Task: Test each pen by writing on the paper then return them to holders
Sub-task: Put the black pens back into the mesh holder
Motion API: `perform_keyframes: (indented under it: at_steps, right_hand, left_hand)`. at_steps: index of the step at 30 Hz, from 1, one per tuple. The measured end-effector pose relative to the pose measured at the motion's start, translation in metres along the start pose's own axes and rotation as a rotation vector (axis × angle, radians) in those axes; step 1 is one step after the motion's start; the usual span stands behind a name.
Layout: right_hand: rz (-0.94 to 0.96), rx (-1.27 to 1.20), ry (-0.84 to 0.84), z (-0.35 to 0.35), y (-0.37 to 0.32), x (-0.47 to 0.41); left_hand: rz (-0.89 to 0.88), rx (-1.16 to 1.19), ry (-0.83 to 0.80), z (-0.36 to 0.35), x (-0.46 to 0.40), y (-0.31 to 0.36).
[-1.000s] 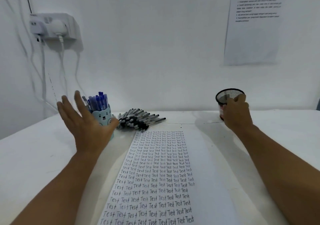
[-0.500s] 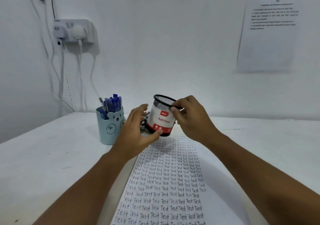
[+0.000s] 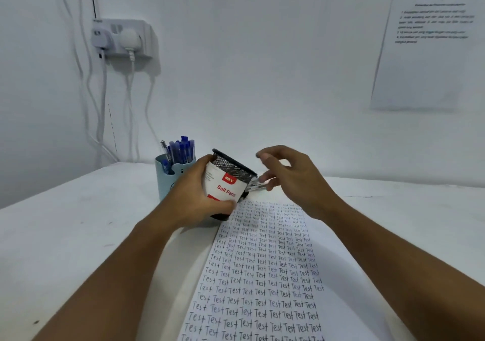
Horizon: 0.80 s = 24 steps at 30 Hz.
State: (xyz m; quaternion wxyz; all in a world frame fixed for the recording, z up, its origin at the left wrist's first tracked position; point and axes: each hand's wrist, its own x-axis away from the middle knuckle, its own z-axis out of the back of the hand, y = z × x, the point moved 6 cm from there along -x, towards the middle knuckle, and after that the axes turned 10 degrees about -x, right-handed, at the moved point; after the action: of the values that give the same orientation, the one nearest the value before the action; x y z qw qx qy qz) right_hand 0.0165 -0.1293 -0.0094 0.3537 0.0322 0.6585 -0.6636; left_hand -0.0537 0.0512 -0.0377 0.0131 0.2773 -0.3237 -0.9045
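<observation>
My left hand (image 3: pixel 195 199) grips a black mesh pen holder (image 3: pixel 228 180) with a white and red "Ball Pens" label, tilted with its mouth toward the right, just above the paper's far end. My right hand (image 3: pixel 291 180) is beside the holder's mouth, its fingers pinching a clear pen (image 3: pixel 258 184) that points into the holder. A light blue bear-face holder (image 3: pixel 165 178) full of blue pens (image 3: pixel 181 150) stands behind my left hand. The long paper (image 3: pixel 265 275) is covered with rows of the word "Test". The pile of black pens is mostly hidden behind the mesh holder.
The white table (image 3: pixel 65 235) runs to a white wall. A power socket with plugs and hanging cables (image 3: pixel 122 37) sits on the wall at the left. A printed sheet (image 3: pixel 425 49) is stuck to the wall at the right.
My right hand brought the mesh holder from the right to the middle, my left hand took it and tilted it. My right hand let go of the rim and now pinches a pen.
</observation>
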Motion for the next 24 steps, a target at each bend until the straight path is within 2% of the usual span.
perform_keyframes:
  at_steps: [3,7,10,14,24]
  right_hand:
    - [-0.179,0.147,0.074,0.008,0.017,-0.018]
    - [-0.456,0.423,0.005,-0.004,0.042,-0.042]
    - [-0.58,0.496,0.006,-0.022,0.047,-0.058]
    - [-0.655,0.583,-0.026,-0.056,0.057,-0.08]
    - [-0.786,0.847,0.064,-0.091,0.125,-0.111]
  left_hand:
    - [0.084,-0.079,-0.104,0.02,0.006,-0.014]
    - [0.162,-0.136,-0.255,0.036,0.014,-0.025]
    - [0.182,-0.137,-0.281,0.045,0.017,-0.027]
    - [0.215,-0.123,-0.287,0.053,0.019,-0.033]
    - [0.263,-0.101,-0.283,0.061,0.02,-0.032]
